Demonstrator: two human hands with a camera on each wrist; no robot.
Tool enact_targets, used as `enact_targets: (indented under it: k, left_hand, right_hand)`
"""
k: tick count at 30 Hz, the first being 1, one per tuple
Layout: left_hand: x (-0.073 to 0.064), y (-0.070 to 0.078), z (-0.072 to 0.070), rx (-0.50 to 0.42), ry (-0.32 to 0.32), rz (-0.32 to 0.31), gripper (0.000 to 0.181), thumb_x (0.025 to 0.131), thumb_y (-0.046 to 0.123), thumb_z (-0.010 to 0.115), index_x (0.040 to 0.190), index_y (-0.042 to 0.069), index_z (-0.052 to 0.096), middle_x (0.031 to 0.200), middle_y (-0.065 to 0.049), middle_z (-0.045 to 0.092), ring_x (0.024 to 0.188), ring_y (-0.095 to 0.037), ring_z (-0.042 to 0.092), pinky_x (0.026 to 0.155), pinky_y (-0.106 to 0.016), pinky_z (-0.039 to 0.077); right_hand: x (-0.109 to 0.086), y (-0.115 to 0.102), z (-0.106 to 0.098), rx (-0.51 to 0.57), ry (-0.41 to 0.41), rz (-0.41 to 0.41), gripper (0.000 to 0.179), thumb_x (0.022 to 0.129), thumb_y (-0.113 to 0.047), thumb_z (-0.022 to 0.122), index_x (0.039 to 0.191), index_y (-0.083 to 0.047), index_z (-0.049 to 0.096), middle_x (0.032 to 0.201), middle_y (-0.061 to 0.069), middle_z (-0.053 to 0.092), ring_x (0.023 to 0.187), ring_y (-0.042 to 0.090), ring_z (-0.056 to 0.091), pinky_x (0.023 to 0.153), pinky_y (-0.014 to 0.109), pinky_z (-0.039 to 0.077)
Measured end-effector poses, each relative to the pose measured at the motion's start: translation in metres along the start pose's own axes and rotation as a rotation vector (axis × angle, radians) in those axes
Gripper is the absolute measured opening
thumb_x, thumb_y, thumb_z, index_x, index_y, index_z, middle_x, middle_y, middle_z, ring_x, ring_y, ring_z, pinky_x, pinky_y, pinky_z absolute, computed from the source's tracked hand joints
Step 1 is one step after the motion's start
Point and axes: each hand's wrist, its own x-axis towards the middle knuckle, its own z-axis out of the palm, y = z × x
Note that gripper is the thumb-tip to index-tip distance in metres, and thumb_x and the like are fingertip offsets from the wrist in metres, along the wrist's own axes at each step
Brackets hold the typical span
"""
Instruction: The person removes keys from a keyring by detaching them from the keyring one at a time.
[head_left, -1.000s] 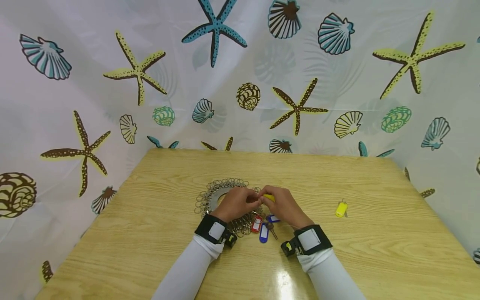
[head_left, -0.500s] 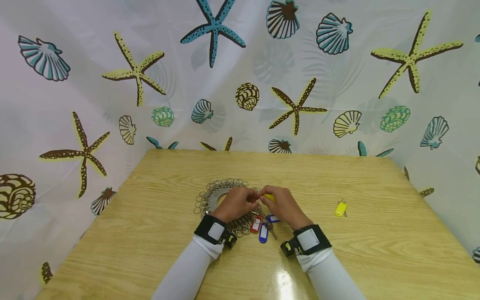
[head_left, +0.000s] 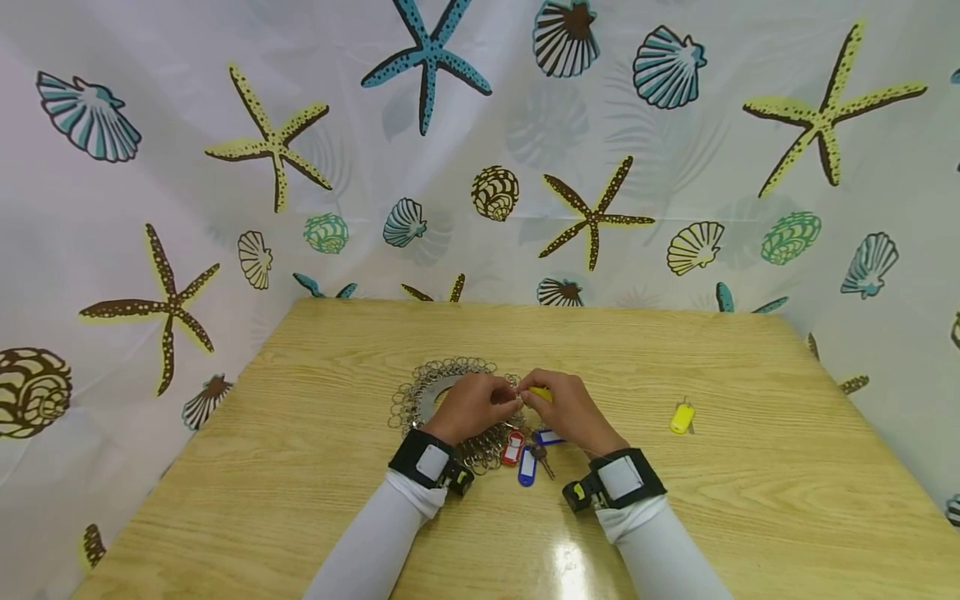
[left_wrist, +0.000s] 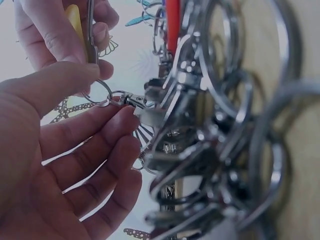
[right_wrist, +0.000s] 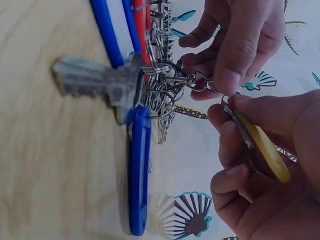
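My left hand (head_left: 471,410) pinches a small split ring (left_wrist: 106,95) between thumb and index finger, its other fingers spread below. That ring hangs from a swivel snap hook (left_wrist: 134,100), one of several around a flat metal ring (head_left: 427,402) fringed with small loops. Close against the left fingertips, my right hand (head_left: 567,408) grips a yellow key tag (right_wrist: 267,150) together with a metal key (right_wrist: 244,131). The tag's wire loop meets the split ring at the fingertips. Part of the flat metal ring is hidden behind my left hand.
On the wooden table (head_left: 300,467), a red tag (head_left: 512,448), a blue tag (head_left: 527,467), a key (head_left: 546,463) and another blue tag (right_wrist: 139,175) lie below the hands. Farther right is a second yellow tag (head_left: 682,418) with a key. A shell-printed curtain (head_left: 450,250) stands behind.
Both hands stay at the same spot, with only slight shifts of the fingers. The left fingertips have closed in a little toward the right ones. The tags on the table have not moved.
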Motion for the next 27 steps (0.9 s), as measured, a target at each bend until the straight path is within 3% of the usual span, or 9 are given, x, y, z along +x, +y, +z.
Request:
enact_targets:
  k: [4, 14, 20, 27]
  left_hand:
    - [0.0004, 0.0012, -0.0011, 0.015, -0.004, -0.005, 0.02, 0.094, 0.026, 0.065, 0.103, 0.01, 0.073, 0.092, -0.001, 0.071, 0.081, -0.01, 0.065, 0.072, -0.025, 0.052]
    - [0.0012, 0.002, -0.0022, 0.061, -0.003, 0.037, 0.017, 0.092, 0.021, 0.068, 0.105, 0.01, 0.073, 0.092, -0.001, 0.07, 0.082, -0.01, 0.064, 0.073, -0.025, 0.051]
    - [0.0009, 0.0022, -0.0018, 0.026, -0.007, 0.044, 0.02, 0.09, 0.017, 0.071, 0.108, 0.009, 0.072, 0.096, -0.003, 0.07, 0.086, -0.012, 0.066, 0.075, -0.026, 0.052]
    - [0.0003, 0.0018, -0.0008, 0.019, -0.006, 0.012, 0.022, 0.095, 0.028, 0.064, 0.107, 0.012, 0.073, 0.093, -0.001, 0.071, 0.081, -0.011, 0.064, 0.072, -0.027, 0.052]
  right_hand:
    - [-0.0005, -0.0002, -0.0012, 0.009, -0.013, 0.005, 0.01, 0.093, -0.013, 0.065, 0.101, -0.014, 0.072, 0.103, 0.001, 0.07, 0.101, 0.022, 0.064, 0.086, 0.045, 0.049]
    - [0.0001, 0.0016, 0.0006, -0.009, 0.007, -0.018, 0.01, 0.093, -0.012, 0.065, 0.101, -0.012, 0.072, 0.103, 0.003, 0.07, 0.1, 0.023, 0.065, 0.086, 0.046, 0.05]
    - [0.0, 0.0016, 0.0012, -0.007, 0.01, -0.014, 0.009, 0.093, -0.011, 0.065, 0.1, -0.011, 0.071, 0.102, 0.003, 0.07, 0.099, 0.023, 0.065, 0.085, 0.046, 0.051]
    - [-0.0005, 0.0002, -0.0004, 0.001, 0.003, 0.009, 0.009, 0.094, -0.013, 0.065, 0.099, -0.012, 0.072, 0.1, 0.002, 0.07, 0.1, 0.023, 0.065, 0.085, 0.045, 0.051]
